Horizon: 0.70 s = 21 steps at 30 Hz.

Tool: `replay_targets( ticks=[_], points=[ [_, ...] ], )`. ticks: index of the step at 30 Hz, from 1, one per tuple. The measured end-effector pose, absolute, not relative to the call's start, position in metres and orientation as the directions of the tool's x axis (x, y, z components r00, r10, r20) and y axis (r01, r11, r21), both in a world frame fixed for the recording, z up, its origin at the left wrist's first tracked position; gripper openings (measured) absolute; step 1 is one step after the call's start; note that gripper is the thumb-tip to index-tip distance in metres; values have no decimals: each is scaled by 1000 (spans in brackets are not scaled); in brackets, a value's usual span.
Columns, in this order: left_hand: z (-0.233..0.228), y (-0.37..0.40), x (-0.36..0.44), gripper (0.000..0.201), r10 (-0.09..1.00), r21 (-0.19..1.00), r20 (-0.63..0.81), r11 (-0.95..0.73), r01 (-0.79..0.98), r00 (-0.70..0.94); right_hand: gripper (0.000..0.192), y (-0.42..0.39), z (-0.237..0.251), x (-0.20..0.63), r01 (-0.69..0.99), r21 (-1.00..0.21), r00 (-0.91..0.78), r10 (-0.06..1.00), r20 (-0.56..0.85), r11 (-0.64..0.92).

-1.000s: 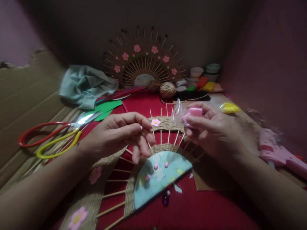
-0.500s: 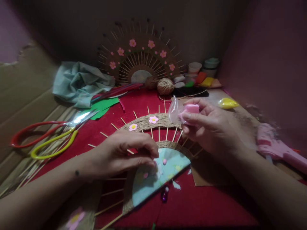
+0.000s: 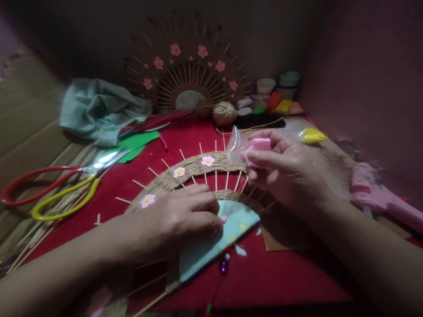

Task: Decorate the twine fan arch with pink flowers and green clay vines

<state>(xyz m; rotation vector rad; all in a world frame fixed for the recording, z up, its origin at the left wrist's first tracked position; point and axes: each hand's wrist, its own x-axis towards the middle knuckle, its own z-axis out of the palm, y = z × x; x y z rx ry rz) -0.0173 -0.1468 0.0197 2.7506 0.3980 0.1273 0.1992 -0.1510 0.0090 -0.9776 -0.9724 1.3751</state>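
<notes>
Both hands are over the fan (image 3: 198, 167) on the red cloth (image 3: 264, 281). Her left hand (image 3: 178, 220) has dropped since a second ago, fingers now curled together, pressing the blue centre (image 3: 231, 224) beside a pink dot (image 3: 224, 219). Her right hand (image 3: 284, 171) still pinches the pink clay (image 3: 259, 145) in its clear bag (image 3: 235, 147) above the rim.

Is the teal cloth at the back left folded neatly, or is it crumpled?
Crumpled. The teal cloth lies in a loose heap with irregular creases and no flat folded edges, beside the scissors.
</notes>
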Motion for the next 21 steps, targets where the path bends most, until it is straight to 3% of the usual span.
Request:
replay_targets(
  ticks=[9,13,15,17,21],
  points=[
    [19,-144,-24,13,425,579,155,-770,266,892,37,-152,9,198,-331,-943,-31,999,-31,-40],
    [21,-146,-26,8,751,722,348,-597,351,562,34,-151,3,196,-341,-939,-67,998,-21,-43],
    [19,-146,-25,9,852,810,362,-488,325,377,33,-151,-2,195,-330,-943,-89,996,-10,-39],
    [17,-144,-24,11,888,865,342,-425,265,309,32,-153,-6,192,-312,-949,-108,994,3,-32],
    [12,-140,-23,11,895,896,299,-382,226,331,27,-157,-9,186,-258,-966,-123,992,13,-20]
  ],
)
